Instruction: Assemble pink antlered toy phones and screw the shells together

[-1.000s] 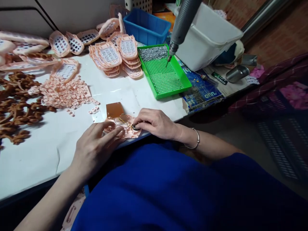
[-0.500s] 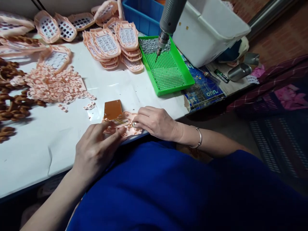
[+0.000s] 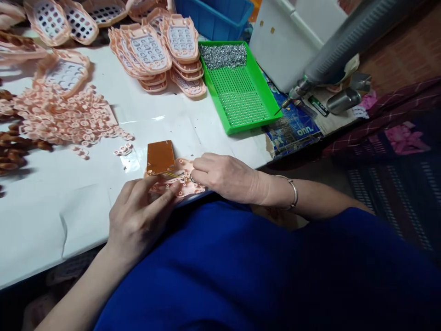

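Observation:
A pink plastic shell (image 3: pixel 188 187) with small posts and thin wires lies at the table's front edge. My left hand (image 3: pixel 138 211) grips its left side, thumb and fingers on the shell. Against its right side, my right hand (image 3: pixel 223 177) has its fingers closed in a pinch; whatever lies between the fingertips is hidden. An orange-brown circuit board (image 3: pixel 161 157) rests at the shell's upper left, with yellow and dark wires running from beneath it into the shell.
A powered screwdriver (image 3: pixel 310 73) hangs at the upper right, beside a green tray (image 3: pixel 255 117) of screws. Stacked pink shells (image 3: pixel 149 50) stand behind. Small pink rings (image 3: pixel 69 115) are heaped at the left. A blue bin (image 3: pixel 213 18) is behind.
The hanging screwdriver has swung right, from over the green tray to beyond its right edge. The view has shifted slightly. Both hands remain at the shell.

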